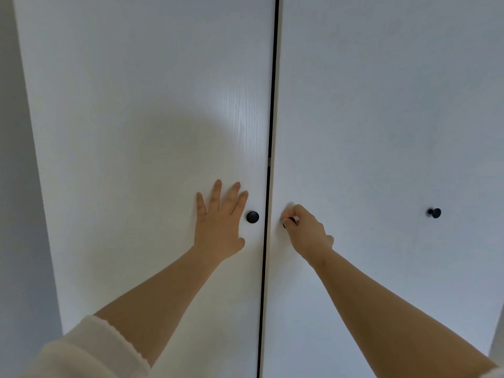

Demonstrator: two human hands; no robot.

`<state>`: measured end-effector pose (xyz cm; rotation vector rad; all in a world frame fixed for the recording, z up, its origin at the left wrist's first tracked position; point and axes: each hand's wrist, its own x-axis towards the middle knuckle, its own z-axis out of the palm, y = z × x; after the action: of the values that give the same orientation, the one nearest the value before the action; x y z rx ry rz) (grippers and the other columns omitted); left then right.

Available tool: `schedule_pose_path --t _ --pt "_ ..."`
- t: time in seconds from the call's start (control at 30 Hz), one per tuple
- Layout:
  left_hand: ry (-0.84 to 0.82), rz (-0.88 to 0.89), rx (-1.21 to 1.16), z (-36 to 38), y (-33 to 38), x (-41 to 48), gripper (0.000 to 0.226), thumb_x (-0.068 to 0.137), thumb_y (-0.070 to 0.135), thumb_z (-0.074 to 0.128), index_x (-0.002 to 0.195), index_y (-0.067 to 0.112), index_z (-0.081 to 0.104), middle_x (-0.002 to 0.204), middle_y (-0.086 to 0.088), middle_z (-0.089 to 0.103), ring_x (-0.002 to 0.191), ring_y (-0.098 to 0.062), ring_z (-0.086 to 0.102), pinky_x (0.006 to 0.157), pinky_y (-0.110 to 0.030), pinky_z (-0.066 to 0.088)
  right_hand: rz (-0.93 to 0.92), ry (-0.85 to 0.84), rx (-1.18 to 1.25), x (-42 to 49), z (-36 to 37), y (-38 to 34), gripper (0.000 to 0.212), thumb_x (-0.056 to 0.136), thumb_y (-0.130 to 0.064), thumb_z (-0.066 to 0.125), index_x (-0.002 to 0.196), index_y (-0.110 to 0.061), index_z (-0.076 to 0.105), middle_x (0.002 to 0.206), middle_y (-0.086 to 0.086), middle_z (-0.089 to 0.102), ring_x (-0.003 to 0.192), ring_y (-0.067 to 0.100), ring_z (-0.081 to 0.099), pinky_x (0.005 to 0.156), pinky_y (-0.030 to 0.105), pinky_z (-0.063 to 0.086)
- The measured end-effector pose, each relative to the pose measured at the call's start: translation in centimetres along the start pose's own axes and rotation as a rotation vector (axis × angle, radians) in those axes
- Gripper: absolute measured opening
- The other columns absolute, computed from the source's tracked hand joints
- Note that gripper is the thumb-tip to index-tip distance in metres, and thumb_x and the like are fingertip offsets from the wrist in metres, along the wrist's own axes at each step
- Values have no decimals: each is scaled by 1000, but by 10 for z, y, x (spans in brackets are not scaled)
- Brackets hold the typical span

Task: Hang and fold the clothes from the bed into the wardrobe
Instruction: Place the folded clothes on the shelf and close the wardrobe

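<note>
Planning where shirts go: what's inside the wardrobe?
Cannot be seen: the left door and right door cover it, leaving only a thin dark gap. The right hand pinches a black knob.

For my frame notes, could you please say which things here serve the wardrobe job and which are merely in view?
In use: left door, left hand flat on it; right door, its near knob pinched by right hand.
Merely there: untouched middle knob; far-right knob; wall.

Soft, cool light is falling on the white wardrobe doors (136, 105). A bright patch (237, 110) is glowing near the middle, beside a big round shadow (163, 165). The corners are looking darker. The door edges are leaning because of the wide lens. The right hand (305, 230) on its dark knob (289, 221) is looking a little blurry.
</note>
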<state>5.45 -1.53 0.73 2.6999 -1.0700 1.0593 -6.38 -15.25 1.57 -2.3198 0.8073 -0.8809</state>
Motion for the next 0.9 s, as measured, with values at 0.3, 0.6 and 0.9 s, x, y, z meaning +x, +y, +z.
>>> schedule_pose_path --t 0.3,0.6,0.9 --pt "52 8 52 10 0 -1 100 84 49 55 145 24 -20 153 2 -28 138 -36 -27 109 -60 -8 -18 10 -40 20 17 -4 22 95 -22 34 78 -33 44 65 -13 49 59 6 44 70 32 22" --pt "62 3 69 18 -2 1 101 84 43 55 142 23 -26 133 3 -50 124 -35 -43 108 -61 -10 -38 12 21 30 25 -2 24 93 -21 36 74 -32 46 65 -12 49 60 9 44 61 29 19" --pt "4 -9 81 7 -1 -1 101 84 39 55 142 24 -26 143 3 -42 137 -36 -29 111 -58 -5 36 40 105 23 22 -6 24 92 -21 41 72 -31 50 70 -14 55 68 12 50 75 34 22"
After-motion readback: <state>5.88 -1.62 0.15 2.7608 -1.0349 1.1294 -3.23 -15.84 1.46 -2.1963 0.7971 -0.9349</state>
